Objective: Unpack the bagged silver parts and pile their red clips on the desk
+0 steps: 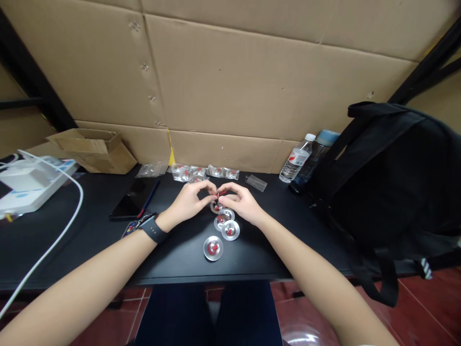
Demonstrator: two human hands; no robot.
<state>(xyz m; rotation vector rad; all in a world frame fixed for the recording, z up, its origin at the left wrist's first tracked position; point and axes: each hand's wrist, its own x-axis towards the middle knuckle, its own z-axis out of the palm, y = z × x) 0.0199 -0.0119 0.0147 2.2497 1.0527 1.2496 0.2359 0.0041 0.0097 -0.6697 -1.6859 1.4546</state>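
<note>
The left hand (190, 199) and right hand (243, 199) nearly meet, thumb and forefinger of each pinched on a small red cord (222, 193) between the fingertips; its finer detail is too small to tell. The cord looks light and limp, so it probably handles best gripped close to its ends, with little force. Just below the hands, toward the body, lie clear round discs with red centres (213, 248), some overlapping. They look like thin, smooth plastic: likely light, stiff, slippery and easily scratched, best taken by the rim. Beyond the fingertips lie clear-wrapped packets (230, 174).
</note>
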